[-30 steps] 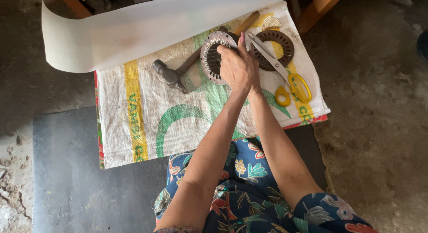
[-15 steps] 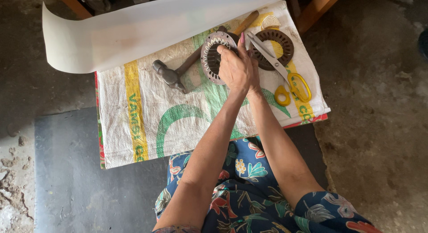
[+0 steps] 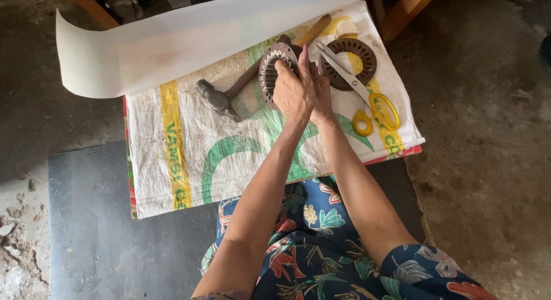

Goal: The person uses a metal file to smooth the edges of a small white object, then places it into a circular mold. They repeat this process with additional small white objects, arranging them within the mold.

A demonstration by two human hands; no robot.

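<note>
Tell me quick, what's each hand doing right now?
Left hand: closed on the slotted metal ring, fingers over its top.
Right hand: mostly hidden behind the left; it touches the same ring, grip cannot be told.

Left hand (image 3: 294,92) hides right hand (image 3: 322,96), slotted ring's (image 3: 274,63) right side.

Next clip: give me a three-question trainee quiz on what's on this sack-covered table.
1. True or false: the yellow-handled scissors lie partly across the second slotted ring.
2. What does the left hand touch: A) the hammer, B) the slotted metal ring, C) the paper strip?
3. Fill in: the hammer lies to the ____ of the hands as the camera sees it.

Key: 1 true; 2 B; 3 left.
</note>
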